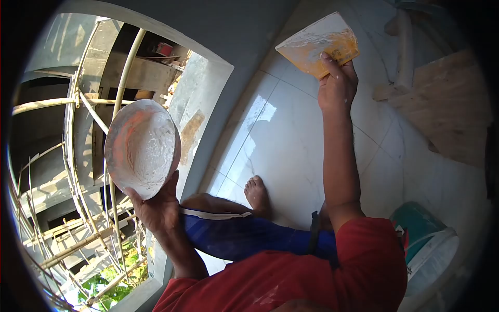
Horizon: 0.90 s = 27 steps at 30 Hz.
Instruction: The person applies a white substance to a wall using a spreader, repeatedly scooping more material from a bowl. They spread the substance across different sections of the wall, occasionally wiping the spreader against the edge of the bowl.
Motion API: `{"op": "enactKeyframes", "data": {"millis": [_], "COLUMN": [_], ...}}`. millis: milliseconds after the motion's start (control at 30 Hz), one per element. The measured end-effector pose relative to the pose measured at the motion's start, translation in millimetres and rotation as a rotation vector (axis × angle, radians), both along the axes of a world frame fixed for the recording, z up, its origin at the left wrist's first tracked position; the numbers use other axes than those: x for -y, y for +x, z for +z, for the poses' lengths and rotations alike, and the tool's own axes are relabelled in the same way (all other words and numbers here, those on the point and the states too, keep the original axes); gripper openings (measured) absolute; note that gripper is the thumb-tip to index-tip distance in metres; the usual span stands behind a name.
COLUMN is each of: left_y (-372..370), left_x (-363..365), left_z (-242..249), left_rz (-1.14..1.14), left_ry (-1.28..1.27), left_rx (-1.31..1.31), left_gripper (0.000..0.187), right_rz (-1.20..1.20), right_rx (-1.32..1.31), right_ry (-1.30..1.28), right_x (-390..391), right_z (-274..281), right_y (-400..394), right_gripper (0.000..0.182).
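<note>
My left hand (158, 205) is closed on the lower rim of a round bowl (145, 145). White paste coats the inside of the bowl, with an orange-red patch on its left side. The bowl is tilted so that its inside faces me, in front of the window opening. Up and to the right, my right hand (338, 80) grips a flat yellow plastering scraper (325, 44) by its near edge, the thumb lying on top. White paste is smeared over much of the scraper's face. The two hands are well apart.
Bamboo scaffolding (122, 73) stands outside the window opening, whose grey frame (218, 73) runs along my left. Glossy white tiles (291, 140) cover the floor around my bare foot (256, 192). A wooden board (447, 104) lies at right, and a green bucket (416, 223) stands by my right side.
</note>
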<state>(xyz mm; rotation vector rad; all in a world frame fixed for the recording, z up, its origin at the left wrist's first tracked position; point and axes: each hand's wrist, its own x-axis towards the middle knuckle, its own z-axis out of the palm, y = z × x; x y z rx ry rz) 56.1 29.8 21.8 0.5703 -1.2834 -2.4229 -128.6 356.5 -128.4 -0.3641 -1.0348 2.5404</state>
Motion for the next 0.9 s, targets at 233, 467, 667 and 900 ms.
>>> {"op": "enactKeyframes", "data": {"millis": [233, 467, 667, 900], "left_y": [4.6, -5.5, -13.1, -14.2], "left_x": [15.9, 7.0, -4.8, -2.1], "left_z": [1.7, 5.1, 1.8, -0.2], "left_rz": [0.019, -0.017, -0.05, -0.116], "left_ry": [-0.025, -0.032, -0.109, 0.017], "left_rx": [0.043, 0.186, 0.248, 0.216], "left_gripper": [0.067, 0.067, 0.068, 0.066], "right_rz": [0.117, 0.212, 0.087, 0.061], "right_rx": [0.188, -0.22, -0.418, -0.48], "right_ry": [0.127, 0.52, 0.84, 1.047], "right_x": [32.5, 101.0, 124.5, 130.6], "right_z": [-53.7, 6.3, 43.4, 54.0], "right_y": [9.0, 55.9, 65.8, 74.2], "right_gripper": [0.045, 0.031, 0.022, 0.02]}}
